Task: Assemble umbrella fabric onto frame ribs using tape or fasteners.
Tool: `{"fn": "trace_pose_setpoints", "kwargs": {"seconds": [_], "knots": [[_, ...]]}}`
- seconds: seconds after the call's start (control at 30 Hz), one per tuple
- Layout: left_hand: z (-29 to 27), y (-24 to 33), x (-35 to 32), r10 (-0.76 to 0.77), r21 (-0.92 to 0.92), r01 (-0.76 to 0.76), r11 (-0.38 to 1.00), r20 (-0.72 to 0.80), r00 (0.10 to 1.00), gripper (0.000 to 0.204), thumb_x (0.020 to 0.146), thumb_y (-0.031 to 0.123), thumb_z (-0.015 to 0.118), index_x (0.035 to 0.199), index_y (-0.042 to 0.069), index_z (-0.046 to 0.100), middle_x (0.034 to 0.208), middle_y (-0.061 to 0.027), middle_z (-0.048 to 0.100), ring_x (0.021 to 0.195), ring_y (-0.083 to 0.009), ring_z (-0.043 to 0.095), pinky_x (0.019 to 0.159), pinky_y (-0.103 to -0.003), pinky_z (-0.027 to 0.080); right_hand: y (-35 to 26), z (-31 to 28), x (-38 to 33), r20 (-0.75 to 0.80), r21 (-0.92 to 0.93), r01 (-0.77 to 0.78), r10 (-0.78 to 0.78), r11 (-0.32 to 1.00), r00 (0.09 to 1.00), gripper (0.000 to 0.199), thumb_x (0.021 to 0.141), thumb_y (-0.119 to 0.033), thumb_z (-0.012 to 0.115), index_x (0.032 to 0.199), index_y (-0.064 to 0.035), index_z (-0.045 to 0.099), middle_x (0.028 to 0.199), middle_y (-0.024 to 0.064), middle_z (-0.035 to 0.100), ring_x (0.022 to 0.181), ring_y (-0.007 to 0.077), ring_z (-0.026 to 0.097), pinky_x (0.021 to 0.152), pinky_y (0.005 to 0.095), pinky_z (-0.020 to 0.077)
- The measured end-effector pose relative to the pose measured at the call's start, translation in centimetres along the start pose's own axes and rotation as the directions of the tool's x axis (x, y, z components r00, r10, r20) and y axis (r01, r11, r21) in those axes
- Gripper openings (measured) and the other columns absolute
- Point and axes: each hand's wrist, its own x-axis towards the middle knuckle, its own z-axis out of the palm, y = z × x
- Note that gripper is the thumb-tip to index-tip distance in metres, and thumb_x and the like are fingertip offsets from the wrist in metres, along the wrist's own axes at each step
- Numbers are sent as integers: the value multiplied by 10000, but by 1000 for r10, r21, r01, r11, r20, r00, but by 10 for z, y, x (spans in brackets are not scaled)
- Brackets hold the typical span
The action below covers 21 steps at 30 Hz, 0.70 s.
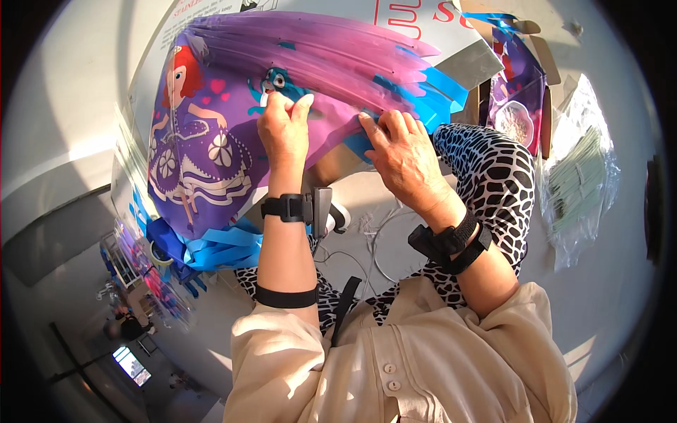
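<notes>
A purple and pink kite (233,113) with a printed red-haired figure lies spread over a large white carton (331,20). Its pink far part is gathered in long folds. My left hand (283,134) is closed in a pinch over the middle of the sheet, beside a printed blue animal; a bit of white shows at the fingertips, too small to name. With thumb and fingers, my right hand (402,151) grips the kite's near edge. Blue streamers (441,95) stick out beyond the right hand, and more blue streamers (222,248) hang at the near left corner.
At the right, an open cardboard box (543,67) holds another purple printed piece and a white bowl (515,121) of small pale parts. A clear plastic bag of thin pale sticks (580,169) lies on the floor. A thin cord (374,243) trails between my legs.
</notes>
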Motion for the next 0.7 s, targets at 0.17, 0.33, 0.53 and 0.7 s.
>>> {"fn": "trace_pose_setpoints", "kwargs": {"seconds": [0.17,0.33,0.53,0.7], "knots": [[-36,14,-75,62,-136,-44,990,129,990,226,829,108,695,755,20,500,588,-83,529,512,-171,500,499,-326,409,-8,6,8,72,-186,-50,64,981,995,701,750,-360,716,1366,-153,457,953,72,483,895,236,503,781,370,404],[-81,25,-177,79,-32,-72,997,333,940,186,767,48,675,806,22,495,758,-140,557,694,-360,572,605,-421,464,-1,1,6,44,-217,-6,16,976,999,685,754,-384,709,1345,-136,468,995,86,515,936,253,544,768,388,422],[-153,-42,-216,-85,65,104,992,-254,964,187,724,-36,669,846,15,536,855,-149,548,815,-342,552,715,-422,450,-10,-2,-13,-94,62,-81,87,995,992,532,769,-158,692,1258,-61,507,993,136,580,914,314,577,779,391,471],[-199,-114,-226,-358,-100,403,910,-681,638,331,837,161,690,1099,1,564,1074,-122,527,949,-244,522,755,-337,461,-90,17,-32,59,418,6,-34,908,998,348,749,-152,709,1054,-13,616,916,125,600,847,275,611,751,357,489]]}}
